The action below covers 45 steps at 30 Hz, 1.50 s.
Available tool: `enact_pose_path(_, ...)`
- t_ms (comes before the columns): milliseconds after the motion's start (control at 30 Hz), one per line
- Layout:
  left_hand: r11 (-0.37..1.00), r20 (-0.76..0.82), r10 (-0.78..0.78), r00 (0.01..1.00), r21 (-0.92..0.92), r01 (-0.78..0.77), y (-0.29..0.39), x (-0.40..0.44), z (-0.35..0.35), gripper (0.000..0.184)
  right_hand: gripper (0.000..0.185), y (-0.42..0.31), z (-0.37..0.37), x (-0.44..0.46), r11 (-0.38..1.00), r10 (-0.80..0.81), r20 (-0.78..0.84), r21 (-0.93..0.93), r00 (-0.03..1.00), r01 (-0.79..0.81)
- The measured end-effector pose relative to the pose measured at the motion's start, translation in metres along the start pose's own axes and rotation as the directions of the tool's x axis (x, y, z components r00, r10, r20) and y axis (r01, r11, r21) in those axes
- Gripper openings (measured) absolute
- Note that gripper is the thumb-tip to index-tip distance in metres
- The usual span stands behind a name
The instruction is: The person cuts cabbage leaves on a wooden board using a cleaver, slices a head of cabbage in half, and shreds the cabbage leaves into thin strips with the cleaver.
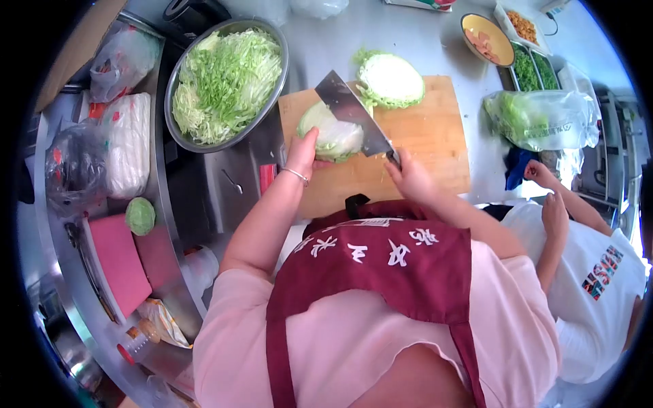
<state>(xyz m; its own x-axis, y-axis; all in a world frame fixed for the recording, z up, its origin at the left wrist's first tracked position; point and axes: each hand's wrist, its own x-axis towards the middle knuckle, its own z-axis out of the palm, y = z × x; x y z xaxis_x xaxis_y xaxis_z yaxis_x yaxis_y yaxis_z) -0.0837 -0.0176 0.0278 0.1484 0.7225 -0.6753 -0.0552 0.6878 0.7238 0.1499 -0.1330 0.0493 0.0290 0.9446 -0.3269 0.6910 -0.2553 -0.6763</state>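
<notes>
A wooden cutting board lies in front of me on the steel counter. My left hand presses against the near-left side of a pale cabbage piece, thumb on its surface, steadying it on the board. In my right hand is the dark handle of a broad cleaver. Its blade slants up and to the left, overlapping the right side of that cabbage piece; I cannot tell how deep it is in. Behind the blade, a cabbage half shows its white cut face at the board's far edge.
Left of the board stands a large metal bowl of shredded cabbage. A spoon lies nearby. To the right are a yellow-rimmed bowl, trays of chopped food and a bagged green vegetable. Another person stands close on my right.
</notes>
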Motion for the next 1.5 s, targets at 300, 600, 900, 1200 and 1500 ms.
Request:
enact_pose_path(300, 0.999, 0.010, 0.011, 1.000, 0.049, -0.012, -0.007, -0.001, -0.003, 0.047, 0.037, -0.014, -0.018, 0.017, 0.998, 0.061, 0.199, -0.029, 0.978, -0.056)
enact_pose_path(600, 0.999, 0.030, 0.012, 0.999, 0.030, -0.013, -0.014, 0.008, -0.008, 0.048, 0.036, -0.054, -0.074, 0.013, 0.990, 0.125, 0.303, -0.093, 0.945, -0.101)
enact_pose_path(900, 0.976, 0.136, -0.092, 0.986, -0.184, 0.116, -0.010, -0.007, 0.010, 0.055, 0.028, -0.044, -0.086, -0.050, 0.943, -0.130, -0.102, -0.320, 0.986, 0.092)
enact_pose_path(1200, 0.958, 0.051, -0.104, 0.993, -0.263, 0.114, -0.021, -0.004, 0.015, 0.052, 0.026, -0.046, -0.039, -0.063, 0.924, -0.160, -0.057, -0.359, 0.986, 0.129)
enact_pose_path(1500, 0.942, 0.028, -0.116, 0.993, -0.314, 0.119, -0.021, 0.000, 0.016, 0.052, 0.027, -0.073, -0.064, -0.061, 0.885, -0.078, 0.107, -0.450, 0.991, 0.119)
